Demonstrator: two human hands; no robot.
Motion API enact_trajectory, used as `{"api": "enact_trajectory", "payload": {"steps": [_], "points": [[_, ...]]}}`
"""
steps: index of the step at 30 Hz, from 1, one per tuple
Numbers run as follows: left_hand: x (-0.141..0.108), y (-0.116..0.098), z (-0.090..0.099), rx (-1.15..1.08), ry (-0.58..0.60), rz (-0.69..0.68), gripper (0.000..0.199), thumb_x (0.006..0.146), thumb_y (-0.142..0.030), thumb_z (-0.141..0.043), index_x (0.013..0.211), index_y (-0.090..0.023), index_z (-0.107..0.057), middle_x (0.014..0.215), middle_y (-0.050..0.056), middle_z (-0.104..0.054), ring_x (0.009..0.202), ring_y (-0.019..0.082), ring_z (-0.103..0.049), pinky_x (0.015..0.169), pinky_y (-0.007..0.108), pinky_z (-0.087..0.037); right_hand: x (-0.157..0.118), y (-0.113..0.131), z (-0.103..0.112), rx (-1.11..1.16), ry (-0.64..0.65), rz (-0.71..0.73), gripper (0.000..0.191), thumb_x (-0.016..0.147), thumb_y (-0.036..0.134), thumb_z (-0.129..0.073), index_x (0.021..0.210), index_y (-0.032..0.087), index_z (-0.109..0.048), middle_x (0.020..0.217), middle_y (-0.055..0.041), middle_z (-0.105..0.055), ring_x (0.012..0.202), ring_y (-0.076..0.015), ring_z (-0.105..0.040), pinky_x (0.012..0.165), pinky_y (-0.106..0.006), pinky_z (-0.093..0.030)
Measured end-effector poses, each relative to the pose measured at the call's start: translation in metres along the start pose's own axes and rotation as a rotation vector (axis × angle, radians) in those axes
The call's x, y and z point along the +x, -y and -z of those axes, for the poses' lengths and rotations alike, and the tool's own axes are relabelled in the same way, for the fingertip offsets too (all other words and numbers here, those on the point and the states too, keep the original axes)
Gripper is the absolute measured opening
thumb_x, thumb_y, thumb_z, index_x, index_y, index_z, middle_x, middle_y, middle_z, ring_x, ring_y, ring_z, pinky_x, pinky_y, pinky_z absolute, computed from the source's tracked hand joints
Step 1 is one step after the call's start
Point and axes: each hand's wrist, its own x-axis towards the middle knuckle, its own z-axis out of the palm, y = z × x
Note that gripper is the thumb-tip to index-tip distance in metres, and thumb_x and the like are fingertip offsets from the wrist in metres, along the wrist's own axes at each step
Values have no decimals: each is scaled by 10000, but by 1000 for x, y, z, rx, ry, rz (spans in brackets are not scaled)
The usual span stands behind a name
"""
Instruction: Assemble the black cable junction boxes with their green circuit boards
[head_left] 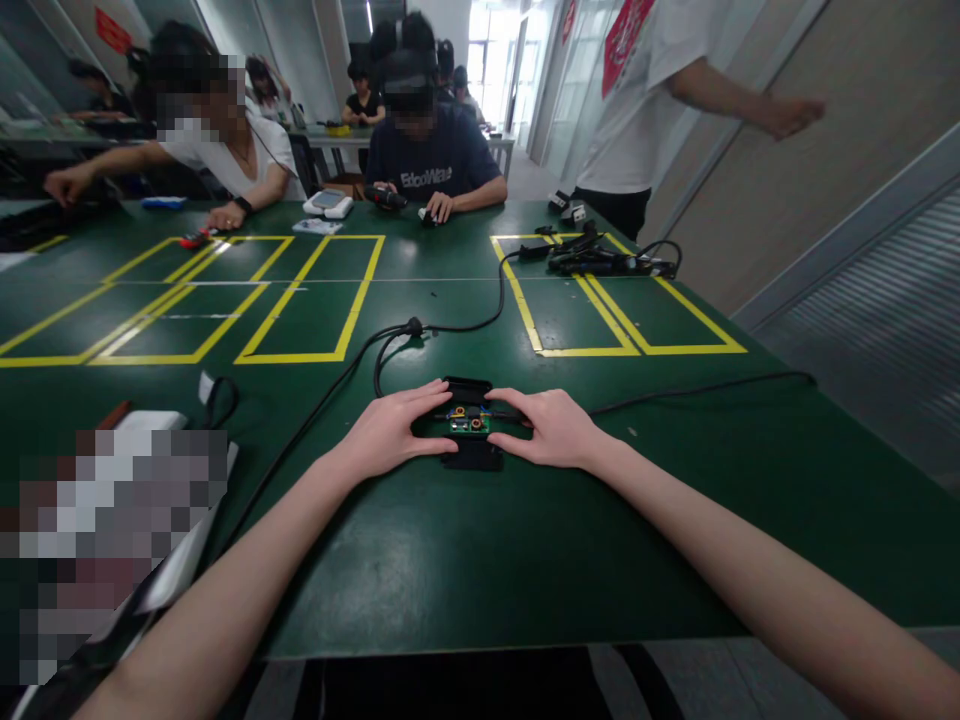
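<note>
A small green circuit board [470, 424] with copper-coloured coils lies on the table between my hands. One black case piece [468, 385] is just beyond it, and another black case piece [474, 458] is on the near side. My left hand [386, 430] brackets the left end, fingers at the far case piece and thumb by the board's near edge. From the right, my right hand [551, 428] pinches in the same way, its thumb at the board's near right corner. Dark leads enter the board at both ends, partly hidden by my fingers.
A black cable [457, 328] with a knob-like lump runs across the green table [405, 560]. Yellow tape rectangles [345, 330] mark the far half. Black cables are heaped [600, 258] at far right. A blurred-out item [127, 510] lies left. Co-workers sit opposite; one person stands right.
</note>
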Motion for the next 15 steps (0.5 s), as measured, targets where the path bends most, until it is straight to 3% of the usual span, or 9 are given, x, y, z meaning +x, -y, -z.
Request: {"api": "enact_trajectory", "payload": {"steps": [15], "points": [[-1,-1,-3,-7,-15,27,629,919,-629,-686,1393,-216,-660,1499,97,-615,1395,284,-591,1190,452,-475,1,3,0,-61,8,-54,595,956,549,-611,1427,186,-625,1036,-116,-817,857,-290,-780,704,-330,-501]]}}
